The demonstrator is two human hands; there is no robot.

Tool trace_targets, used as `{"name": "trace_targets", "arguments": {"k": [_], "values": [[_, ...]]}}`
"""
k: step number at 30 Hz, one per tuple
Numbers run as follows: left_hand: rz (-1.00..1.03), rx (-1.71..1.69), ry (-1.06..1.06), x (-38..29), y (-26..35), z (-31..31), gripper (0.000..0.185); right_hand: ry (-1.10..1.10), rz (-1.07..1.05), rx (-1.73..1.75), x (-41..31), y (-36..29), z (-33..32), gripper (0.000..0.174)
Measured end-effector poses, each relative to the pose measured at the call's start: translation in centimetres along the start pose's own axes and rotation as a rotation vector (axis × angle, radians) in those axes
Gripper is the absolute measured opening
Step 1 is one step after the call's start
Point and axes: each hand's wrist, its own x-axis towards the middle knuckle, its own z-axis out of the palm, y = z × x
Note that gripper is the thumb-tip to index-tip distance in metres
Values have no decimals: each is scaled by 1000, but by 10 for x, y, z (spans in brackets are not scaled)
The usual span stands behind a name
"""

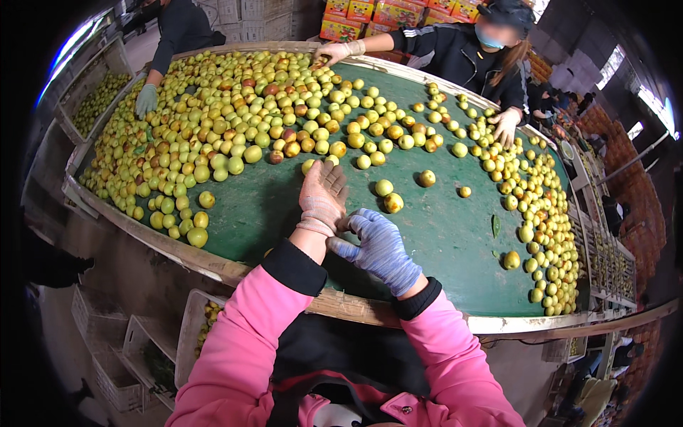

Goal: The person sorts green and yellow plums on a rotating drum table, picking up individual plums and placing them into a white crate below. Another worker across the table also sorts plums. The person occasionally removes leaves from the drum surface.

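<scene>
My left hand (323, 198), in a thin pinkish-orange knit glove with a darker palm side, is held out over a green sorting table (448, 235). Its fingers are extended and it holds nothing. My right hand (380, 248), in a blue-and-white knit glove, has its thumb and fingertips at the left glove's cuff (318, 224), by the wrist. Beyond my left fingertips lies a broad heap of green jujubes (213, 117), some with brown patches. A few loose jujubes (393, 203) are to the right of my hands.
A wooden rim (352, 307) edges the table. Another jujube pile (549, 229) runs along the right end. Two people work opposite, one gloved hand (146, 100) at left, another (505, 127) at right. Plastic crates (109, 373) stand below left; printed cartons (395, 13) are stacked behind.
</scene>
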Motion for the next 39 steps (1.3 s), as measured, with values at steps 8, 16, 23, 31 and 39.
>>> {"name": "trace_targets", "arguments": {"k": [8, 16, 23, 31, 39], "values": [[55, 72, -97, 1, 7, -9, 52, -268, 195, 468, 8, -10, 4, 19], [530, 785, 137, 38, 35, -39, 50, -365, 348, 58, 20, 0, 3, 31], [378, 1815, 512, 94, 114, -48, 43, -224, 388, 10, 27, -5, 23, 33], [360, 1693, 329, 56, 109, -29, 41, -528, 580, 299, 30, -3, 37, 40], [149, 1125, 20, -177, 191, -104, 29, -328, 452, 705, 32, 1, 63, 32]]}}
